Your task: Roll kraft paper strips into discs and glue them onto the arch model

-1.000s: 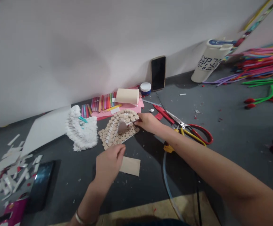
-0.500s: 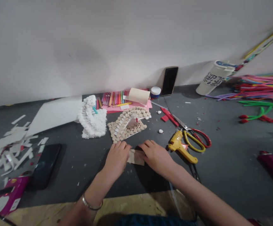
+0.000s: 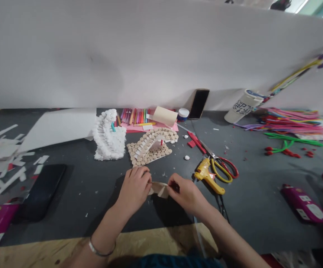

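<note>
A small strip of beige paper (image 3: 159, 189) is held between my two hands, just above the dark table, and it is bent. My left hand (image 3: 135, 186) pinches its left end. At the other end, my right hand (image 3: 184, 191) grips it between thumb and fingers. Right beyond my hands stands an arched model (image 3: 150, 147) covered in small beige rolled discs, with white steps and a red bit under the arch. To its left is a fluffy white model (image 3: 109, 137) with steps and a teal piece.
Right of my hands lie a yellow glue gun (image 3: 208, 175) and red-and-yellow-handled scissors (image 3: 219, 163). Colored markers (image 3: 136, 116), a beige paper roll (image 3: 164, 116), a propped phone (image 3: 199, 103) and a white cup (image 3: 242, 106) stand behind. Paper scraps (image 3: 7, 160) and a black phone (image 3: 44, 191) lie left.
The paper strip lay flat on the table; now it is lifted and bent between my fingers. My right hand has curled its fingers around its end. The view has shifted slightly.
</note>
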### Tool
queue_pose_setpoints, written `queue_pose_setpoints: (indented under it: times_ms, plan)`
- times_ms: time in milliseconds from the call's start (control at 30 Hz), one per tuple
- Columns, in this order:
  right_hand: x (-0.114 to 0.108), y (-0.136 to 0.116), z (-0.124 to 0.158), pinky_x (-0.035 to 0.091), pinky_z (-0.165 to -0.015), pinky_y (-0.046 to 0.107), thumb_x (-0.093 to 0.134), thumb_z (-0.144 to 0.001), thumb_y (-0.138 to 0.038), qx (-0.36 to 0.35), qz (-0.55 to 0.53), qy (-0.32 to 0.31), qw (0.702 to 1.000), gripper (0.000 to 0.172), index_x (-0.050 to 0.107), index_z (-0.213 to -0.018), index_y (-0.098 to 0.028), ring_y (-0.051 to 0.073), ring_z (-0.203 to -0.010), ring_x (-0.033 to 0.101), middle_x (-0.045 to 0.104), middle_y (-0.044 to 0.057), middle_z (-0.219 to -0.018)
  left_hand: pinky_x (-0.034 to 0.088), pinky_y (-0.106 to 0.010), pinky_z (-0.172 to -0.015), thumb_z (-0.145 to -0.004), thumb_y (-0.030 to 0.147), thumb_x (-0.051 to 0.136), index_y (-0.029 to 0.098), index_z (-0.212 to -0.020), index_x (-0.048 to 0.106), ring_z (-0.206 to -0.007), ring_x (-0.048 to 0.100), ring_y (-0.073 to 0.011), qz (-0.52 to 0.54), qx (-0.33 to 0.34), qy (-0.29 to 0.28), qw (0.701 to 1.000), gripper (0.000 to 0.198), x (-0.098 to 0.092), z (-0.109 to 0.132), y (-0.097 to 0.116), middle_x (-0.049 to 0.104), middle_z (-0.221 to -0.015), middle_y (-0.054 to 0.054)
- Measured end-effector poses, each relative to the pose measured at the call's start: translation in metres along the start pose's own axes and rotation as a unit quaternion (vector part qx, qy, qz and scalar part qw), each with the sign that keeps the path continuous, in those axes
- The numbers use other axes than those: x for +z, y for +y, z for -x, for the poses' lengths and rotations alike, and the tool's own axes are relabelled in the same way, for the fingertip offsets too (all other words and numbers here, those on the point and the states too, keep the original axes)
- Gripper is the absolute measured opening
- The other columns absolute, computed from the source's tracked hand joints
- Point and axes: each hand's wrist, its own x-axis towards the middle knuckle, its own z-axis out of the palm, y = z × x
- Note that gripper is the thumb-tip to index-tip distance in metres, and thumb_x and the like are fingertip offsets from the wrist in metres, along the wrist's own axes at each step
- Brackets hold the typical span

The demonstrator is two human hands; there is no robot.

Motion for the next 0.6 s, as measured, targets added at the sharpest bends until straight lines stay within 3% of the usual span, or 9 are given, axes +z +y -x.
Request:
queue_pose_setpoints:
  times_ms: [100, 167, 267, 400, 500, 600]
  plan:
    - [-0.005, 0.004, 0.013, 0.047, -0.061, 0.023, 0.050, -0.086, -0.022, 0.019, -0.089, 0.011, 0.996, 0.006, 0.054, -0.089, -0.024, 0.015, -0.066, 0.065, 0.068, -0.001, -0.075, 0.032, -0.040, -0.098, -0.092, 0.013, 0.046, 0.020, -0.084, 0.055, -0.088, 0.059, -0.0184, 0.074, -0.004, -0.023, 0.997, 0.014, -0.004, 0.006, 0.003, 0.068, -0.089, -0.001]
    - [-0.006, 0.009, 0.021, 0.049, -0.063, 0.025, 0.051, -0.085, -0.025, 0.029, -0.152, 0.019, 0.988, 0.015, 0.058, -0.098, -0.025, 0.016, -0.069, 0.066, 0.070, 0.000, -0.078, 0.032, -0.040, -0.097, -0.094, 0.016, 0.045, 0.020, -0.089, 0.057, -0.077, 0.059, -0.0167, 0.108, -0.017, -0.039, 0.993, 0.014, -0.004, 0.010, 0.004, 0.068, -0.081, 0.001]
    - [-0.003, 0.019, 0.028, 0.051, -0.067, 0.027, 0.050, -0.086, -0.028, 0.012, -0.157, 0.009, 0.988, 0.028, 0.062, -0.111, -0.024, 0.018, -0.073, 0.067, 0.072, 0.003, -0.082, 0.033, -0.039, -0.093, -0.094, 0.018, 0.048, 0.022, -0.095, 0.062, -0.084, 0.060, -0.0177, 0.141, -0.018, -0.032, 0.989, 0.015, 0.000, 0.014, 0.004, 0.071, -0.089, 0.001]
    - [0.003, 0.033, 0.023, 0.050, -0.064, 0.028, 0.045, -0.087, -0.025, -0.020, -0.095, -0.005, 0.995, 0.024, 0.068, -0.088, -0.021, 0.018, -0.068, 0.067, 0.071, 0.003, -0.076, 0.033, -0.037, -0.091, -0.092, 0.015, 0.052, 0.021, -0.078, 0.065, -0.083, 0.061, -0.0164, 0.162, -0.004, 0.004, 0.987, 0.020, 0.004, 0.017, 0.001, 0.069, -0.082, 0.001]
    - [-0.006, 0.034, 0.021, 0.052, -0.064, 0.029, 0.049, -0.085, -0.025, -0.046, -0.093, 0.091, 0.990, 0.020, 0.068, -0.089, -0.021, 0.018, -0.067, 0.066, 0.072, 0.004, -0.079, 0.036, -0.035, -0.088, -0.090, 0.013, 0.053, 0.021, -0.077, 0.064, -0.080, 0.061, -0.0154, 0.171, -0.013, 0.040, 0.984, 0.019, 0.004, 0.018, 0.000, 0.069, -0.081, 0.001]
    - [-0.029, 0.029, 0.050, 0.054, -0.078, 0.033, 0.055, -0.091, -0.031, -0.074, -0.123, 0.207, 0.968, 0.019, 0.067, -0.102, -0.021, 0.020, -0.085, 0.067, 0.071, 0.007, -0.099, 0.039, -0.033, -0.080, -0.090, 0.016, 0.054, 0.022, -0.076, 0.063, -0.071, 0.059, -0.0155, 0.185, -0.029, 0.060, 0.981, 0.017, 0.003, 0.017, 0.002, 0.069, -0.072, 0.002]
